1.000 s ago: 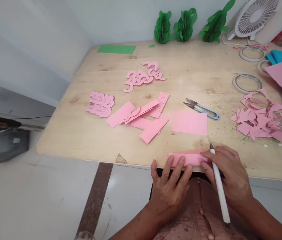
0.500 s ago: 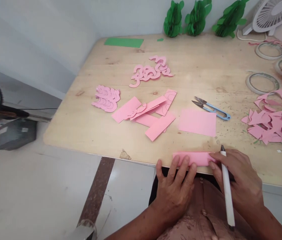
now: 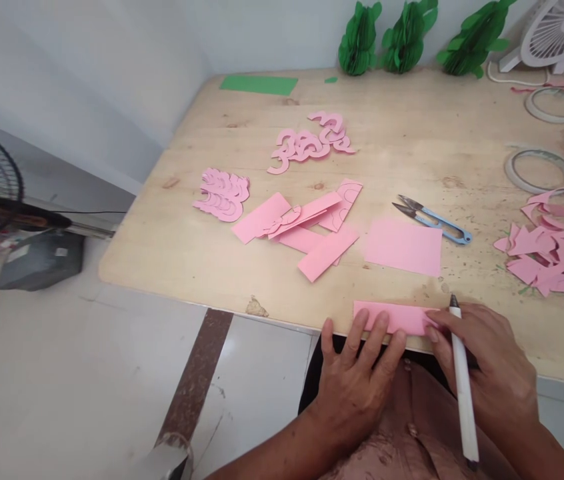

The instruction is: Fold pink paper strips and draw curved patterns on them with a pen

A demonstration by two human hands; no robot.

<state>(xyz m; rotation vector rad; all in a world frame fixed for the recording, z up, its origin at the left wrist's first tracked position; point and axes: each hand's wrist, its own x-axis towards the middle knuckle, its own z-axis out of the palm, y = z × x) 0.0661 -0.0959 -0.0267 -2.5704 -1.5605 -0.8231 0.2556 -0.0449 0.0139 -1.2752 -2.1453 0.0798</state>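
Note:
A folded strip of pink paper (image 3: 415,320) lies along the table's front edge. My left hand (image 3: 355,373) rests its spread fingertips flat on the strip's left part. At the other end, my right hand (image 3: 495,357) presses thumb and index finger together on the paper. That same hand also holds a white pen (image 3: 463,393), its dark tip pointing up and away. Just beyond the strip lies a flat pink paper sheet (image 3: 403,247). Blue-handled thread snips (image 3: 435,220) lie behind that sheet, blades to the left.
Folded pink pieces (image 3: 329,252) lie mid-table, with cut curly pink shapes (image 3: 307,143) and stacked scalloped pieces (image 3: 223,195) behind and left. Pink scraps (image 3: 557,257) and tape rolls (image 3: 539,170) are on the right. Green paper figures (image 3: 405,40) and a white fan (image 3: 557,33) stand along the back.
The view has shifted slightly, so everything on the table appears farther right. Both hands keep nearly the same place on the pink strip, which looks pressed a little flatter.

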